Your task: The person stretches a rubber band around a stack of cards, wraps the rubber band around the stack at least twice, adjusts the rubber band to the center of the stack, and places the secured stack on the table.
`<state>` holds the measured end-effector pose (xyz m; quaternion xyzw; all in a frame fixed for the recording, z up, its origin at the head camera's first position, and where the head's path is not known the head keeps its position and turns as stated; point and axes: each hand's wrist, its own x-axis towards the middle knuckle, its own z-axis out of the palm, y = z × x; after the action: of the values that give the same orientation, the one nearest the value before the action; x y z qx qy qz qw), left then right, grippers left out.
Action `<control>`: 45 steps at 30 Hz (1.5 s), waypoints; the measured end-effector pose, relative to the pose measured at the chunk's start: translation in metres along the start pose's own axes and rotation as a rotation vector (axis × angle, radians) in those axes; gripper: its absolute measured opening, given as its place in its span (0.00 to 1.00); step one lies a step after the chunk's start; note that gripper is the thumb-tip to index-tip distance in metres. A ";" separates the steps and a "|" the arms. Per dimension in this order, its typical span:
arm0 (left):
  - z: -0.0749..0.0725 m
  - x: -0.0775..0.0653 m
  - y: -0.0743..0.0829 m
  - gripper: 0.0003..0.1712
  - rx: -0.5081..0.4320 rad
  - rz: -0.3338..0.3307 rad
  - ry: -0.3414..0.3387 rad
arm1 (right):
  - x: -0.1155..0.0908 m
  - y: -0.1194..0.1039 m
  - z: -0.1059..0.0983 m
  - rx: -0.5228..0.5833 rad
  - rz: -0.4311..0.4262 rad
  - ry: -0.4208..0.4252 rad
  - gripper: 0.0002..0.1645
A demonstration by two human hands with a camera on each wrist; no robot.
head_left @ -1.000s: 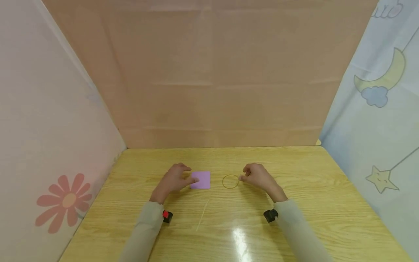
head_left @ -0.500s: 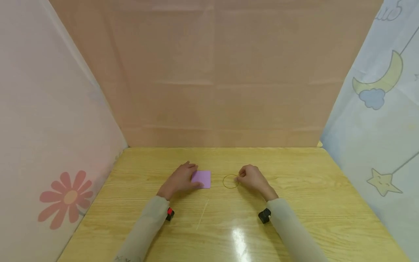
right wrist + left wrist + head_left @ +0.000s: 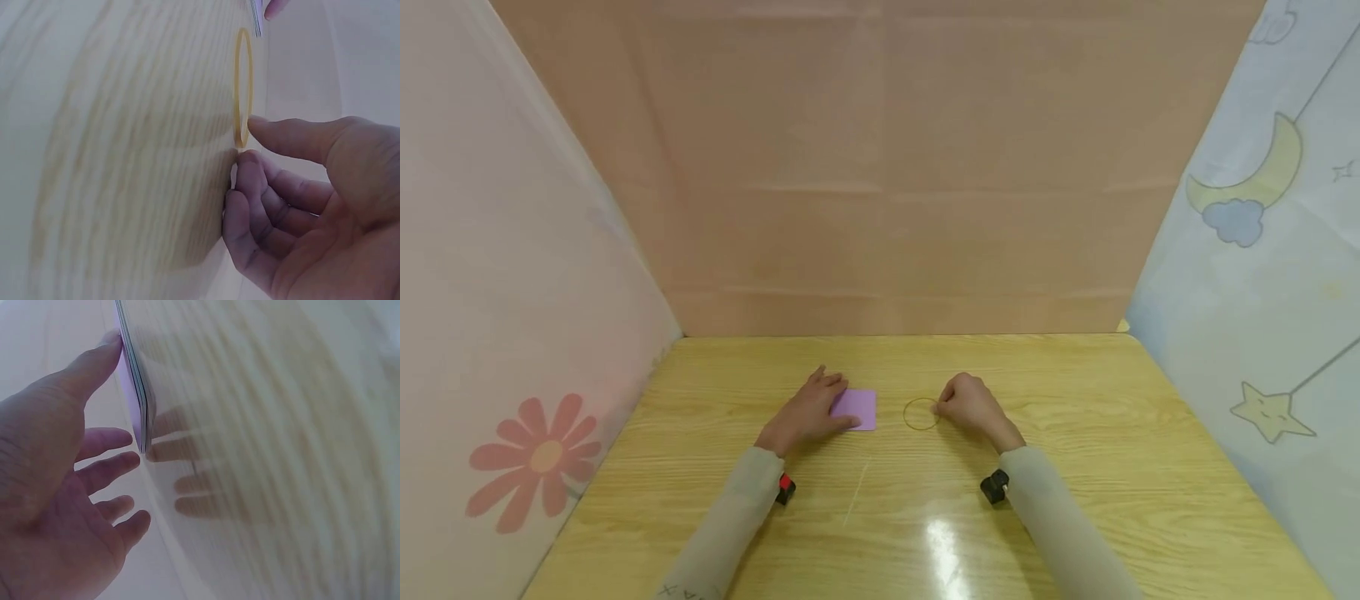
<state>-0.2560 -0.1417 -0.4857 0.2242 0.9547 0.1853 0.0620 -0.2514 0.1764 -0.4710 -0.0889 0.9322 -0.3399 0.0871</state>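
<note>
My left hand lies at the left side of a small square stack of thin sheets, purple on top. Its thumb rests on the top face, and the other fingers spread loosely by the far corner. Layered edges of the stack show in the left wrist view. To the right, a thin yellow rubber band lies as a round loop on the table. My right hand is at its right edge. In the right wrist view the thumb and curled forefinger meet the near end of the rubber band.
The wooden table carries a glare spot near the front and a thin pale line in front of the stack. A tan panel rises behind the table, with patterned cloth walls at both sides.
My left hand has moved right and its thumb further over the stack. My right hand has moved left onto the rubber band's edge, its fingers drawing closer together. Both things stay in place.
</note>
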 end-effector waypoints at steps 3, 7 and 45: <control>-0.001 -0.001 -0.001 0.44 -0.005 -0.007 -0.009 | 0.001 -0.002 0.001 0.006 0.017 -0.017 0.18; -0.003 -0.001 0.001 0.42 -0.011 -0.016 -0.013 | 0.001 -0.005 0.000 0.031 0.045 -0.040 0.25; -0.012 0.021 0.000 0.40 -0.208 -0.131 -0.105 | 0.010 -0.013 0.004 -0.037 0.150 -0.033 0.22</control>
<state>-0.2770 -0.1365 -0.4756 0.1633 0.9383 0.2670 0.1470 -0.2588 0.1625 -0.4666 -0.0262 0.9407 -0.3139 0.1258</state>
